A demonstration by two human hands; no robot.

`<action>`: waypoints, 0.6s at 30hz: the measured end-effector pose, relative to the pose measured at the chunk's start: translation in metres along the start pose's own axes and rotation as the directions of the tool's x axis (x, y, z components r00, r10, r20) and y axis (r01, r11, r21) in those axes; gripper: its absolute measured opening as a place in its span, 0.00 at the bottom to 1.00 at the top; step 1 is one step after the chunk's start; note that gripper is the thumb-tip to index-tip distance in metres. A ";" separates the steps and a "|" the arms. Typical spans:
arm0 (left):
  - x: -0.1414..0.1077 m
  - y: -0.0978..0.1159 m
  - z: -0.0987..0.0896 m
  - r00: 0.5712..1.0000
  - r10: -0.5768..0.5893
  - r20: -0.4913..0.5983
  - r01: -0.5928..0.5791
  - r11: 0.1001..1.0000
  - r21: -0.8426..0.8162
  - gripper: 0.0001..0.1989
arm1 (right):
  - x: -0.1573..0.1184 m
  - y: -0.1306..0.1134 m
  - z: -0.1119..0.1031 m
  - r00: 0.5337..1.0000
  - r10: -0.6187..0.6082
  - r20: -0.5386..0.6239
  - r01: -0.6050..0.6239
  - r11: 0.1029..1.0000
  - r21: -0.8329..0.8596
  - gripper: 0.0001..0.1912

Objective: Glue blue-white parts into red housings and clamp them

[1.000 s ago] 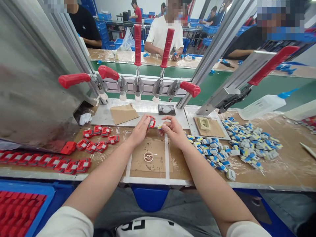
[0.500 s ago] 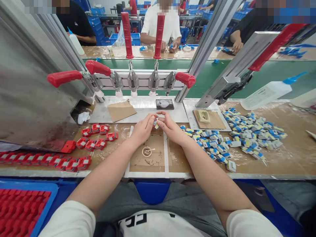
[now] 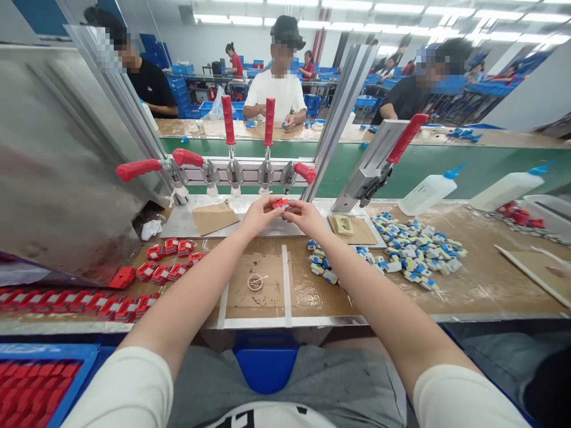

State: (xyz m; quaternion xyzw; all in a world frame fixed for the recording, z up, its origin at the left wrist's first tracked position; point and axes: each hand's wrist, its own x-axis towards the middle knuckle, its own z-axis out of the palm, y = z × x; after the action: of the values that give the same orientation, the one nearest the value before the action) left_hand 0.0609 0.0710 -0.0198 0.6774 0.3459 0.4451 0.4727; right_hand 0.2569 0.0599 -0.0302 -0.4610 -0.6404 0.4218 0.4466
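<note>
Both hands meet in front of the metal base plate, around one small red part [image 3: 281, 204]. My left hand [image 3: 261, 215] grips it from the left, fingers closed on it. From the right, my right hand [image 3: 305, 216] pinches the same part. Red pieces [image 3: 161, 273] lie in short rows at the left, beside a long row of red pieces [image 3: 75, 300]. Blue, white and yellow pieces [image 3: 405, 244] are heaped at the right. Below the hands, a small round cup [image 3: 256, 282] with a thin stick rests on the cardboard.
Toggle clamps with red handles [image 3: 228, 119] stand behind the hands, between metal posts [image 3: 341, 119]. White bottles [image 3: 428, 193] stand at the right. A blue crate [image 3: 87, 362] of red parts is at lower left. Several people sit or stand across the green strip.
The view has tilted up and shifted right. The red part now shows more plainly between my hands, which remain together.
</note>
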 end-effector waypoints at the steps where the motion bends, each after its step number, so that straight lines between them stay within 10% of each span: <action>1: 0.008 -0.006 0.002 1.000 -0.016 -0.003 0.016 1.000 -0.017 0.24 | 0.008 0.003 -0.005 1.000 0.006 0.003 -0.006 0.999 -0.047 0.24; 9: 0.040 -0.041 0.010 0.992 -0.007 -0.123 0.029 0.984 0.177 0.18 | 0.047 0.021 -0.031 0.991 -0.126 0.032 0.126 0.863 -0.490 0.21; 18: 0.056 -0.055 0.015 0.987 -0.033 -0.156 0.078 0.954 0.290 0.21 | 0.055 0.016 -0.030 0.990 -0.128 -0.055 0.077 0.832 -0.550 0.15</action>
State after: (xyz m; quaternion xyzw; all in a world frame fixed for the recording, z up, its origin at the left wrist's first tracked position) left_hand 0.0930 0.1331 -0.0591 0.6950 0.4620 0.4244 0.3513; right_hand 0.2796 0.1199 -0.0279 -0.5525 -0.7372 0.1763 0.3467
